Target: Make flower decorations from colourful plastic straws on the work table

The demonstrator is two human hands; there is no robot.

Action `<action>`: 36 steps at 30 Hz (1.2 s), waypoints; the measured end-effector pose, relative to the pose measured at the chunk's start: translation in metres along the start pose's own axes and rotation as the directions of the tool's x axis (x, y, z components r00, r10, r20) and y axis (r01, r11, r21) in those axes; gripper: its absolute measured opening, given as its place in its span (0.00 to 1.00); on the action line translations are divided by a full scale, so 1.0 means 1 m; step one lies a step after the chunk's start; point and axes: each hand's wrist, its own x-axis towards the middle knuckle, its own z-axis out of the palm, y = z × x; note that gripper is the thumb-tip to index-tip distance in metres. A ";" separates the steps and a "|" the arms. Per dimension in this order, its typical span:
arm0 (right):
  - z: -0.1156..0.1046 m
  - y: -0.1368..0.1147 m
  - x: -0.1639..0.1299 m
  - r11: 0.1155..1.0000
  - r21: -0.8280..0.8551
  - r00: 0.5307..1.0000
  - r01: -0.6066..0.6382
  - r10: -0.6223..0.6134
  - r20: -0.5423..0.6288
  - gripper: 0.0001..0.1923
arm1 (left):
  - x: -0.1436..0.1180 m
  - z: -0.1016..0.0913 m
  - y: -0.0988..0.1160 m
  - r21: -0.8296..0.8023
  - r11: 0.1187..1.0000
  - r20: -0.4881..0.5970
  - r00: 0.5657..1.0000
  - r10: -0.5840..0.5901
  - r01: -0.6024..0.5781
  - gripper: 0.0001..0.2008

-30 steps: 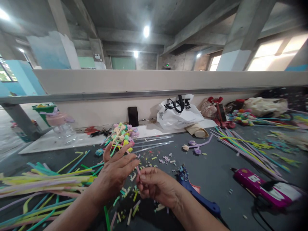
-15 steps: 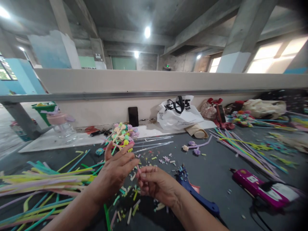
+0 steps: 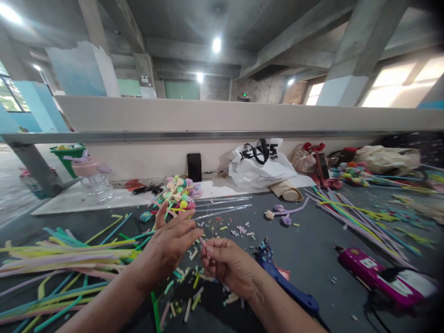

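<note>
The right hand [image 3: 227,263] is closed in a pinch, thumb against forefinger, on a short pink chenille stem [image 3: 203,241], held low over the dark worktop [image 3: 312,240] in front of the wearer. The left hand [image 3: 171,238] has its fingers stretched out over the stem's far end; whether they grip it too, I can't tell from here. No blossom shows on that piece, so I'd judge it barely begun, while a bunch of chenille flowers [image 3: 182,189] just beyond the left hand looks made up, as does a small lilac sprig [image 3: 284,215] over to the right. Cut snippets [image 3: 196,301] litter the space below the hands, and plenty of long loose stems [image 3: 69,259] lie to the left, so there seems material left to work. Near the right forearm lies a blue glue gun [image 3: 287,282] (its nozzle badly crusted), and farther right a magenta power tool [image 3: 378,273] bears white labels with marks I can't read surely. Beyond, the white shopping bag [image 3: 260,159] carries bold black lettering, but folds and the black handle break up the word, and its small print is illegible. The distant green exit sign [image 3: 244,94] is too small to read.
</note>
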 end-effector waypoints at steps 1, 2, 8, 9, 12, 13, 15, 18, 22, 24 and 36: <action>0.000 0.000 0.000 1.000 0.006 1.000 0.014 -0.014 0.002 0.06 | 0.000 0.000 0.000 -0.005 1.000 -0.004 1.000 0.003 -0.003 0.17; 0.000 0.001 0.001 1.000 0.011 1.000 0.028 -0.028 0.002 0.06 | 0.000 0.000 -0.001 -0.011 1.000 -0.006 1.000 0.005 -0.005 0.17; 0.003 -0.001 0.001 0.989 0.069 0.989 0.132 -0.127 -0.070 0.05 | 0.002 -0.005 0.002 -0.057 0.997 0.122 0.992 -0.035 0.042 0.20; 0.003 -0.001 0.001 0.985 0.087 0.986 0.150 -0.142 -0.090 0.05 | 0.003 -0.006 0.003 -0.063 0.997 0.143 0.989 -0.037 0.046 0.21; 0.006 -0.002 0.000 0.969 0.148 0.969 0.196 -0.168 -0.182 0.06 | 0.005 -0.006 0.009 -0.076 0.995 0.191 0.980 -0.047 0.063 0.21; 0.006 -0.002 0.000 0.962 0.173 0.960 0.210 -0.169 -0.224 0.07 | 0.005 -0.006 0.011 -0.086 0.994 0.214 0.976 -0.051 0.071 0.21; 0.007 -0.001 0.000 0.948 0.218 0.939 0.232 -0.160 -0.304 0.08 | 0.006 -0.004 0.018 -0.119 0.989 0.251 0.966 -0.056 0.089 0.18; 0.009 0.000 0.001 0.938 0.219 0.907 0.268 -0.169 -0.386 0.08 | 0.006 0.001 0.028 -0.178 0.977 0.281 0.957 -0.065 0.119 0.13; 0.012 0.003 0.004 0.934 0.070 0.857 0.349 -0.288 -0.427 0.08 | 0.003 0.010 0.035 -0.190 0.969 0.270 0.957 -0.101 0.156 0.13; 0.011 0.005 0.006 0.921 -0.085 0.815 0.380 -0.377 -0.440 0.08 | 0.001 0.013 0.035 -0.200 0.966 0.251 0.962 -0.108 0.161 0.12; -0.007 0.004 0.001 -0.017 -0.946 0.576 0.323 -0.790 0.211 0.06 | 0.002 0.020 0.034 -0.286 0.934 0.166 0.971 -0.173 0.215 0.11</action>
